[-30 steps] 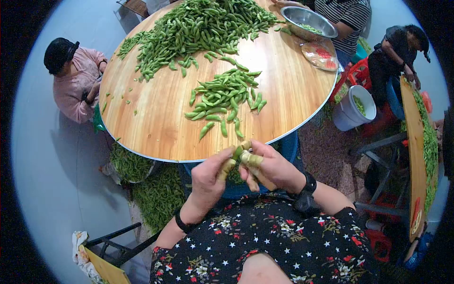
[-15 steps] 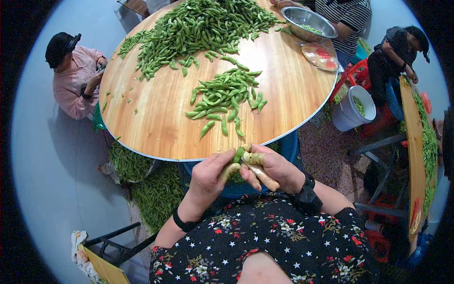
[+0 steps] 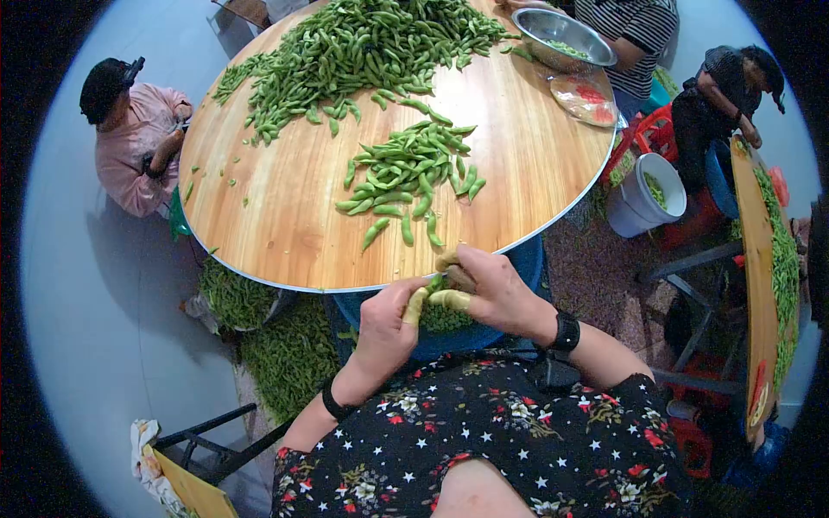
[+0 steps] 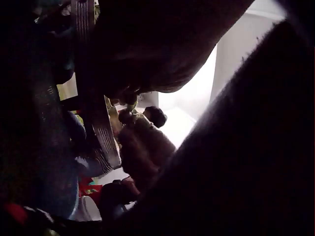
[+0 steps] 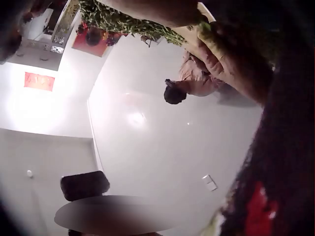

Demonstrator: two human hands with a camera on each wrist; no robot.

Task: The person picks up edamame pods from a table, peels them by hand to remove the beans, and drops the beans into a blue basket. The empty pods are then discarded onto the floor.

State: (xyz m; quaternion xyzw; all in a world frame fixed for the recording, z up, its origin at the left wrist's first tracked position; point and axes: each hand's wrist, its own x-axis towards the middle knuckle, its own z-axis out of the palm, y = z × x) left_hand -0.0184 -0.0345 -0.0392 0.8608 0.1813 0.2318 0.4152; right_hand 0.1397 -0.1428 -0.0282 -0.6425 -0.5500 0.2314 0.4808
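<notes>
Just past the near edge of the round wooden table, the left hand pinches a green pod between thumb and fingers. The right hand meets it from the other side, its thumb and fingers curled round the pod's other end. Yellowish coverings wrap several fingertips. Below the hands is a blue tub with green contents. A small group of pods lies on the table ahead, with a large pile behind it. The left wrist view is very dark.
A steel bowl and a plastic-wrapped item sit at the table's right edge. A white bucket stands on the floor to the right. Other people are around the tables. Heaps of greenery lie at the lower left.
The right hand has shifted slightly up, its fingers now bent over the top of the pod. Less of the pod shows between the hands. The left hand stays nearly in place.
</notes>
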